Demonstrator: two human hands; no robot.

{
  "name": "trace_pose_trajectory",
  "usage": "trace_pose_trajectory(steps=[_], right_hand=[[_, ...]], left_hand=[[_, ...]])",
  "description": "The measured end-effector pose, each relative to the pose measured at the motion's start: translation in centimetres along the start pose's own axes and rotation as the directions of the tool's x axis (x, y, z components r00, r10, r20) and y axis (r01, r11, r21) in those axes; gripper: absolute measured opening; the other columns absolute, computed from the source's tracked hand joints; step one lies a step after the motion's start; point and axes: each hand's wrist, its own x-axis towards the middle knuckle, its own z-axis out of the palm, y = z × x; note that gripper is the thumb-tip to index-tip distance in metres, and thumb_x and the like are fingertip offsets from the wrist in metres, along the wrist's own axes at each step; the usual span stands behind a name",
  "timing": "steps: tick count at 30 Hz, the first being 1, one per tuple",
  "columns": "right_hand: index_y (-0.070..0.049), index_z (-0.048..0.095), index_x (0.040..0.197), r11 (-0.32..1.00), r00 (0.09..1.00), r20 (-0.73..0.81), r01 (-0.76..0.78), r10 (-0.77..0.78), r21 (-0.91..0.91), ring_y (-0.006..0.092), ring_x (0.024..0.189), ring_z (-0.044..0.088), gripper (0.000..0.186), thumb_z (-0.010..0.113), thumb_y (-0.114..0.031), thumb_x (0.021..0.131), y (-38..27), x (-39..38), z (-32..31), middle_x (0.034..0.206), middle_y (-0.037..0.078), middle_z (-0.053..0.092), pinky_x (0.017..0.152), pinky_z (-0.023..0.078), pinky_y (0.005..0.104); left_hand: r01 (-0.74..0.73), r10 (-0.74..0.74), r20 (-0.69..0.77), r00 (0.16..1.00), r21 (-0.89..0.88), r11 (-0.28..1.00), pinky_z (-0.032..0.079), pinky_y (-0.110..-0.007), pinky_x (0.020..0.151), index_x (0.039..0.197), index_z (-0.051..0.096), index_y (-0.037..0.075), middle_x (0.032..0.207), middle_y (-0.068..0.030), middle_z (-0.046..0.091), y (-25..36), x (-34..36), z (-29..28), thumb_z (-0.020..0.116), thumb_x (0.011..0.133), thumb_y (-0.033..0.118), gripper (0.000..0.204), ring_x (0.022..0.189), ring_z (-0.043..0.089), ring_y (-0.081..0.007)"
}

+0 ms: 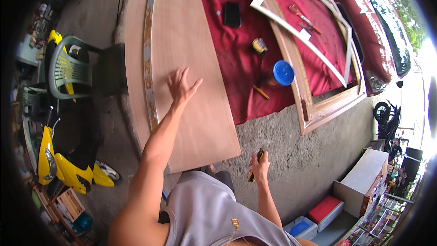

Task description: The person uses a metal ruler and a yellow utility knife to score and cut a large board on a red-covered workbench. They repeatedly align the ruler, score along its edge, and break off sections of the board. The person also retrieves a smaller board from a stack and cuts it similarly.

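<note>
My left hand (pixel 183 86) lies with its fingers spread on a large light-brown plywood sheet (pixel 191 127). Along the left part of that sheet runs a long metal straightedge (pixel 148 41) with rusty patches, a little left of the hand and apart from it. To the right of the sheet's near end, over the concrete, my right hand (pixel 260 167) is closed around a yellow-and-black utility knife (pixel 251 176). Part of the knife is hidden by the fingers, and I cannot make out its blade.
On a red cloth (pixel 227 73) lie a black phone (pixel 232 14), a tape measure (pixel 259 45), a yellow-and-black tool (pixel 261 92) and a blue-lidded can (pixel 283 73). Wooden frames (pixel 314 114) and a white frame (pixel 296 29) are at right. A green chair (pixel 73 68) stands left.
</note>
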Motion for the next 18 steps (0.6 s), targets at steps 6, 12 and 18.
trace_pose_trajectory(steps=[6,12,18], right_hand=[[-0.003,0.045,0.093,0.985,0.993,-0.051,0.098,-0.106,-0.141,0.0216,0.048,0.061,0.034,0.069,-0.026,0.088,-0.3,1.8,2.5,0.065,0.013,0.062,0.040,0.046,0.0364],[-0.002,0.045,0.094,0.995,0.974,0.204,0.102,-0.097,-0.016,0.0360,0.066,0.067,0.038,0.071,-0.028,0.083,-2.9,3.5,4.8,0.075,0.021,0.064,0.054,0.052,0.0453],[-0.004,0.047,0.095,0.975,0.952,0.248,0.205,-0.178,-0.090,0.0256,0.060,0.065,0.040,0.076,-0.020,0.072,-3.7,5.8,5.6,0.072,0.014,0.062,0.051,0.053,0.0405]], left_hand=[[0.275,-0.132,-0.549,0.826,0.187,0.943,0.035,-0.055,0.103,0.132,0.051,0.002,0.132,-0.0233,0.048,-8.8,-11.4,-6.7,0.078,0.074,0.051,0.080,0.124,0.043,-0.0410],[0.796,-0.782,-0.339,0.523,-0.134,0.590,0.048,-0.049,0.089,0.125,0.053,-0.002,0.124,-0.0226,0.057,-15.3,-19.9,-7.2,0.068,0.069,0.072,0.094,0.110,0.058,-0.0385],[0.785,-0.806,-0.382,0.452,-0.260,0.563,0.052,-0.048,0.074,0.094,0.064,0.000,0.086,-0.0200,0.069,-14.1,-19.7,-7.9,0.069,0.065,0.074,0.080,0.081,0.066,-0.0396]])
